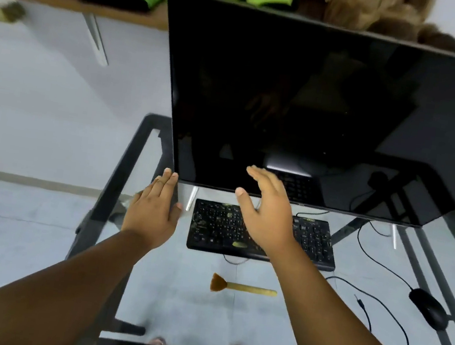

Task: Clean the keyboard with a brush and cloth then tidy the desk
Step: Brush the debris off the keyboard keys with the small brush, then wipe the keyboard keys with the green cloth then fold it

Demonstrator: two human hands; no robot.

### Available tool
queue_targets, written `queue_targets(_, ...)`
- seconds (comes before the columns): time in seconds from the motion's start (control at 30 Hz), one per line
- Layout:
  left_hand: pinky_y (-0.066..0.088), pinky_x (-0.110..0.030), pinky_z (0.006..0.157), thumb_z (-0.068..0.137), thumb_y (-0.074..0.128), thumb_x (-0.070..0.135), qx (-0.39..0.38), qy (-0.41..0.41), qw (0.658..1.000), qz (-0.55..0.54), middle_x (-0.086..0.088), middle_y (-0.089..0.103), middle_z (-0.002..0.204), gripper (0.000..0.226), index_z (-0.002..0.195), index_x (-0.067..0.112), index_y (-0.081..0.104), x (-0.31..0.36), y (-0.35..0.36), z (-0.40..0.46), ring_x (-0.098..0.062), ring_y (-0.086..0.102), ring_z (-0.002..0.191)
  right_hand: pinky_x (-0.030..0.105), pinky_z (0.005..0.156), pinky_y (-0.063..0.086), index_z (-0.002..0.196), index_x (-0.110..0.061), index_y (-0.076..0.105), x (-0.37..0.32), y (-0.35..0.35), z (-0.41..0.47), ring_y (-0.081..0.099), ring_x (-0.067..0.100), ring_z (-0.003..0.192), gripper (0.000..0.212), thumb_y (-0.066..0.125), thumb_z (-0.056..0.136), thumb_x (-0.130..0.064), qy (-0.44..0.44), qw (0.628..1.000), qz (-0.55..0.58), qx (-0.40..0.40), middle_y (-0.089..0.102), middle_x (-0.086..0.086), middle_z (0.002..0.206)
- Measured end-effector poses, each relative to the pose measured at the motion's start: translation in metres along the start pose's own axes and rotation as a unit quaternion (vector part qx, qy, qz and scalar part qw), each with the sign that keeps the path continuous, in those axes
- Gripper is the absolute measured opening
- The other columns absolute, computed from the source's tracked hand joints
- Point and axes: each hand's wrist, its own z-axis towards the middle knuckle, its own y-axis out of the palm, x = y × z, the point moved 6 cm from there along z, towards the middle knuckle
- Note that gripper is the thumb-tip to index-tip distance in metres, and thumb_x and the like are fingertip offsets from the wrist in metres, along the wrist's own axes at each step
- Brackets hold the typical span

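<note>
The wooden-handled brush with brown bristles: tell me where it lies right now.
In the head view, the wooden-handled brush lies flat on the glass desk, just in front of the black keyboard, between the person's two forearms, bristles pointing left.

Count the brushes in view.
2. A brown-bristled brush with a pale wooden handle lies on the glass desk in front of the black keyboard. A second, blurred brush sits at the far left edge under the wooden shelf. Others may be hidden.

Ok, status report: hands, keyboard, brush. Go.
Both hands open, left hand and right hand above the desk. Keyboard dirty, untouched. Brush lying free, nothing blocking it.
</note>
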Motion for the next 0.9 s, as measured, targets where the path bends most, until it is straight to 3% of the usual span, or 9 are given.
queue_targets(0.33,0.031,-0.043,0.110,0.098,0.033,0.038,0.166,0.019,0.986,-0.006,-0.001,0.030,0.156,0.054,0.149,0.019,0.031,-0.010,-0.109,0.032,-0.023,0.033,0.140,0.027,0.108,0.038,0.133,-0.014,0.056,-0.120,-0.024,0.070,0.046,0.010,0.129,0.040,0.058,0.094,-0.026,-0.160,0.982,0.036,0.089,0.055,-0.003,0.134)
queue_targets(0.63,0.029,-0.043,0.111,0.096,0.033,0.041,0.273,0.025,0.961,0.018,-0.003,0.028,0.158,0.059,0.149,0.017,0.029,-0.033,-0.212,0.081,-0.023,0.029,0.143,0.027,0.101,0.043,0.120,-0.004,0.063,-0.219,-0.041,0.136,0.057,0.020,0.113,0.036,0.058,0.085,-0.007,-0.284,0.939,0.039,0.189,0.063,0.008,0.119)
queue_targets(0.73,0.026,-0.043,0.112,0.094,0.036,0.036,0.288,0.020,0.957,0.023,-0.002,0.022,0.160,0.061,0.151,0.016,0.027,-0.043,-0.235,0.096,-0.022,0.023,0.146,0.028,0.101,0.043,0.126,-0.006,0.059,-0.252,-0.036,0.164,0.054,0.021,0.116,0.041,0.057,0.084,-0.008,-0.270,0.952,0.008,0.146,0.059,0.007,0.123)
queue_targets(0.9,0.015,-0.042,0.118,0.089,0.050,0.022,0.272,-0.015,0.961,0.046,-0.002,0.008,0.163,0.074,0.154,0.016,0.015,-0.069,-0.263,0.119,-0.019,0.009,0.150,0.039,0.106,0.040,0.144,-0.012,0.041,-0.293,-0.002,0.214,0.046,0.027,0.128,0.060,0.054,0.085,-0.014,-0.220,0.966,-0.139,0.001,0.046,0.007,0.141)
